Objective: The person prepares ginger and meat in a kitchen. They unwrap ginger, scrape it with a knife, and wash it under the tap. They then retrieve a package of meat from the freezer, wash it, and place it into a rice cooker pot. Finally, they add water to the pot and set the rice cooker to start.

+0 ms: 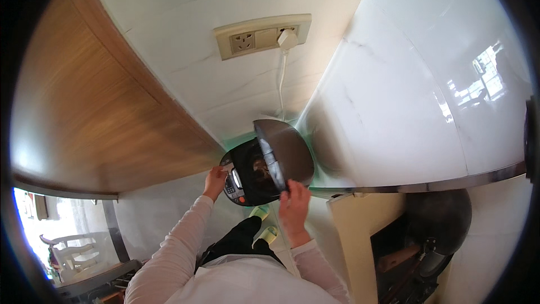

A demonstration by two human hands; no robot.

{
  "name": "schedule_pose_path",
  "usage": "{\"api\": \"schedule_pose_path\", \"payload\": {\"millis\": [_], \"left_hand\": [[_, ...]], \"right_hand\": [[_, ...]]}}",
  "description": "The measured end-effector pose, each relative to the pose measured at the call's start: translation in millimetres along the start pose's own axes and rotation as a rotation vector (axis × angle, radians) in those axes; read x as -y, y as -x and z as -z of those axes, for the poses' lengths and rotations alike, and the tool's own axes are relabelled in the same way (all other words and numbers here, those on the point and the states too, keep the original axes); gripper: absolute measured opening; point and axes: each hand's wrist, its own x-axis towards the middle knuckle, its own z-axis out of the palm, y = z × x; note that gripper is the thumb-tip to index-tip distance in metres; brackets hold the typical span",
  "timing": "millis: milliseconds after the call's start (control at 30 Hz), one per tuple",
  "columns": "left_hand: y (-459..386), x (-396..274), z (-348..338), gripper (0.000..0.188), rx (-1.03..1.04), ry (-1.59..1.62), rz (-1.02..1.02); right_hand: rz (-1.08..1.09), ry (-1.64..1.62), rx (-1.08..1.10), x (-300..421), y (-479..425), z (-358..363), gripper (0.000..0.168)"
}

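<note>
A dark rice cooker (249,173) stands in the corner before me, its brown lid (291,152) raised partway. Something brownish shows inside the cooker, too unclear to name. My right hand (295,207) has its fingertips at the edge of the lid, and they seem to grip it. At the cooker's front control panel (230,185), my left hand (215,183) touches the upper left rim with its fingertips; whether it grips is unclear. A white power plug (287,39) sits in the wall socket plate (265,36), and its cord runs down behind the cooker.
Left of the cooker rises a wooden cabinet panel (126,93). White marbled tiles (379,93) cover the wall at right. Below right, a dark wok (438,219) and a wooden handle (398,257) are beside a cream-coloured panel (350,236). A white chair (78,253) stands at far lower left.
</note>
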Motion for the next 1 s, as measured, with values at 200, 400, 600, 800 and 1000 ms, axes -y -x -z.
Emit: {"api": "schedule_pose_path", "payload": {"millis": [200,400,600,800,1000], "left_hand": [[42.3,8.3,7.8,0.023,0.032,0.350,0.434],[46.2,-9.3,-5.4,0.023,-0.081,0.116,0.058],[38.6,-217.7,42.7,0.032,-0.052,0.021,-0.509],[23.8,-334.1,67.4,0.035,-0.291,-0.307,-1.034],[5.9,-371.7,61.2,0.037,-0.398,-0.704,-0.940]], "right_hand": [[0.172,0.111,0.431,-18.7,74.5,-56.5,0.042],[0.336,0.414,0.664,-59.8,98.6,-81.2,0.048],[0.099,0.389,0.914,-45.7,64.0,-70.9,0.047],[0.045,0.240,0.642,-58.2,45.0,-64.0,0.049],[0.014,0.135,0.492,-64.0,75.2,-46.5,0.046]]}}
